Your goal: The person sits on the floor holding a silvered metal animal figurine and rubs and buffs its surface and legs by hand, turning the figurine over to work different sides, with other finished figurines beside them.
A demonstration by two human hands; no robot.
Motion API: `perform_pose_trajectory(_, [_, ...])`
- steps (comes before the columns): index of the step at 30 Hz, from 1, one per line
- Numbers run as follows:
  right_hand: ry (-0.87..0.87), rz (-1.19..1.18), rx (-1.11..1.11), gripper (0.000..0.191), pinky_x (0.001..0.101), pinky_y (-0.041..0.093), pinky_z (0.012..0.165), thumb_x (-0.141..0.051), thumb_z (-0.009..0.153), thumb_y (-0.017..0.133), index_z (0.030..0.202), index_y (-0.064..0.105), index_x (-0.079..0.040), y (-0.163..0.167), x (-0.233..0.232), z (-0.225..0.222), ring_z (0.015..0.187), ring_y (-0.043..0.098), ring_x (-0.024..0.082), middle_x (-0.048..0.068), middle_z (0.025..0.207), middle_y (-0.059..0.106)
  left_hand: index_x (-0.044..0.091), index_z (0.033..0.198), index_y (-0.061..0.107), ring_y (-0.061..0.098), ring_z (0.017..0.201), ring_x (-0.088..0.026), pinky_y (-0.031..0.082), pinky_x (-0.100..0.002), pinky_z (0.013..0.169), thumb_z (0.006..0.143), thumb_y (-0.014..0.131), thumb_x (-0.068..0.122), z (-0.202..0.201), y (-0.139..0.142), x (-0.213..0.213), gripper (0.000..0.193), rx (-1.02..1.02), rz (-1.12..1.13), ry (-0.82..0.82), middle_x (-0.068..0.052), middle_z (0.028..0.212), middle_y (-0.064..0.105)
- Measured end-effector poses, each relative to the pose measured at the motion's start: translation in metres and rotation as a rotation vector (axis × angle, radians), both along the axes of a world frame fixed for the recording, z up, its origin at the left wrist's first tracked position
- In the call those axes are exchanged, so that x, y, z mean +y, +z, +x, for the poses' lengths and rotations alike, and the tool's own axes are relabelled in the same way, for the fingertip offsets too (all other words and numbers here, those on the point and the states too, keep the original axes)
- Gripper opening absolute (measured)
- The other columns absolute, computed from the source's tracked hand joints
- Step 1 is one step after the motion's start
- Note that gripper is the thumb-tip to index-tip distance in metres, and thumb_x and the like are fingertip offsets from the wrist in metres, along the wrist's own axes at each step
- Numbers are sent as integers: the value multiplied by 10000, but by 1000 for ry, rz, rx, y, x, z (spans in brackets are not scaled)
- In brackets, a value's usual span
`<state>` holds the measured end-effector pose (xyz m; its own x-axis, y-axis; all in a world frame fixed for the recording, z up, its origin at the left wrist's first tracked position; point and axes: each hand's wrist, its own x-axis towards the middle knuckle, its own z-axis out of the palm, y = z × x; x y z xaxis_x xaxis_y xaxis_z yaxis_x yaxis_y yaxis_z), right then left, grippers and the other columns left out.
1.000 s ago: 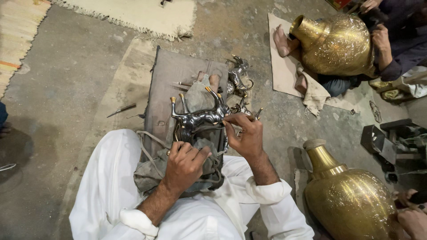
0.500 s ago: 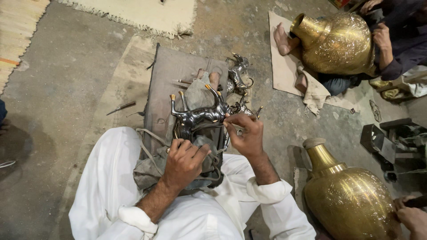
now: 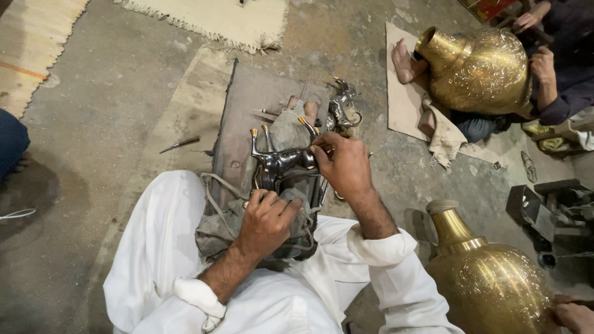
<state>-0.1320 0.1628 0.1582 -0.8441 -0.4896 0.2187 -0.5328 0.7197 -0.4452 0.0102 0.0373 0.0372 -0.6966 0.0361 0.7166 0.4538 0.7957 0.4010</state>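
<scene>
Left hand (image 3: 265,221) clamps lower end of silver animal figurine (image 3: 281,163) at frame centre; right hand (image 3: 345,164) pinches its upper end. Brass vase (image 3: 495,286) crowds lower right; bare floor (image 3: 111,111) left. Grip unchanged since earlier frame.

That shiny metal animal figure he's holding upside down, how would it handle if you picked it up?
The metal animal figure looks solid and polished, so it is probably heavy for its size and somewhat slippery. Its thin gold-tipped legs stick up and seem stiff, though likely the easiest part to bend. Both the left hand and right hand steady it, which suggests it tips readily.
</scene>
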Motion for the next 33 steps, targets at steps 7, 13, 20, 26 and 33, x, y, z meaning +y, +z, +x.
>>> perform_pose_trajectory(7, [35, 50, 7, 83, 361, 590, 696, -97, 854, 765, 912, 748, -40, 0, -2, -5, 727, 771, 251, 118, 810, 777, 28, 1083, 746, 577, 763, -231, 467, -432, 826, 788, 705, 21, 0, 0, 1, 297, -3, 10, 4, -45, 715, 601])
perform_pose_trajectory(13, [73, 36, -32, 79, 339, 608, 679, -40, 838, 737, 915, 732, -22, 2, 5, -4, 721, 780, 235, 123, 805, 772, 26, 1084, 741, 574, 763, -237, 453, -431, 811, 777, 702, 15, 0, 1, 3, 309, -5, 14, 13, -48, 720, 601])
perform_pose_trajectory(20, [75, -19, -41, 90, 332, 612, 680, -30, 846, 748, 934, 742, -14, 2, 9, 5, 741, 788, 224, 128, 826, 778, 19, 1103, 741, 572, 760, -220, 446, -426, 810, 780, 712, 8, 0, -4, 5, 325, -5, -7, 14, -44, 719, 615])
perform_pose_trajectory(26, [77, -20, 9, 117, 318, 617, 693, -50, 847, 765, 961, 752, -24, -1, 13, 12, 771, 792, 217, 129, 864, 783, 19, 1115, 740, 566, 739, -202, 442, -422, 805, 793, 707, -17, -2, -7, 5, 326, -18, -16, 16, -36, 697, 617])
perform_pose_trajectory(33, [79, -30, 82, 100, 334, 595, 648, -70, 863, 776, 956, 752, -42, -8, 20, 18, 718, 775, 226, 121, 850, 772, 31, 1095, 738, 570, 737, -201, 441, -419, 799, 859, 737, 63, -2, -6, 5, 239, -18, 0, 7, -31, 702, 622])
